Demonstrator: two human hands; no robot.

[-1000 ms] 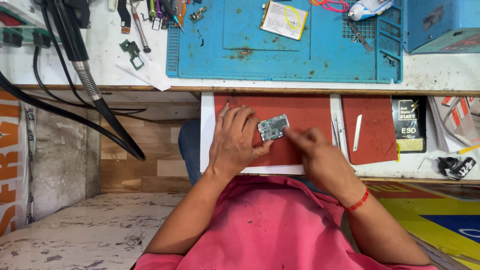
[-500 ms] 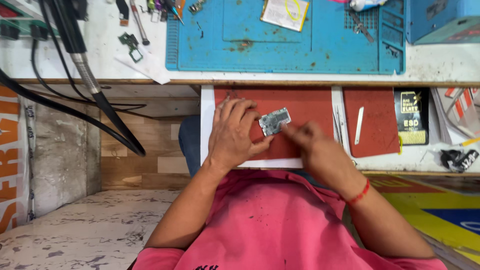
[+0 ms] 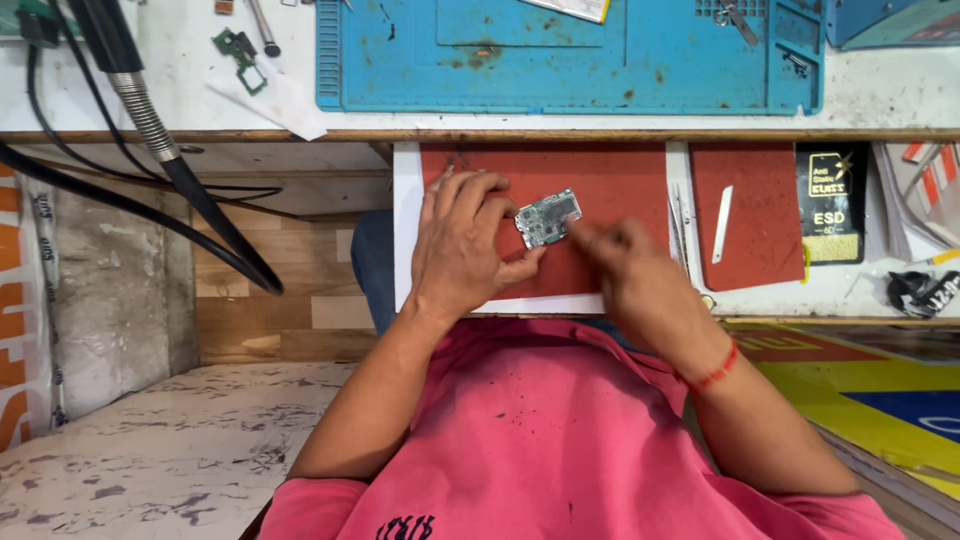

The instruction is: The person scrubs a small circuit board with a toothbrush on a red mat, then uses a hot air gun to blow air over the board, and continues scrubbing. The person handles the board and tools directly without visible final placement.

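A small grey-green circuit board (image 3: 548,217) is pinched at its left edge by my left hand (image 3: 463,245), above a red mat (image 3: 610,185) on a pulled-out white drawer (image 3: 405,230). My right hand (image 3: 640,280) is blurred, its fingertips touching the board's right edge. I cannot tell whether those fingers hold a small tool. A red thread band circles my right wrist. My pink shirt fills the lower part of the view.
A blue work mat (image 3: 570,55) lies on the bench above. Black cables and a metal hose (image 3: 150,130) hang at the left. A second red mat (image 3: 755,210) carries a white blade tool (image 3: 722,223), with tweezers (image 3: 678,222) and a black packet (image 3: 828,205) nearby.
The view shifted slightly downward. My right hand moved a little along the board's right edge; my left hand kept its grip on the board.
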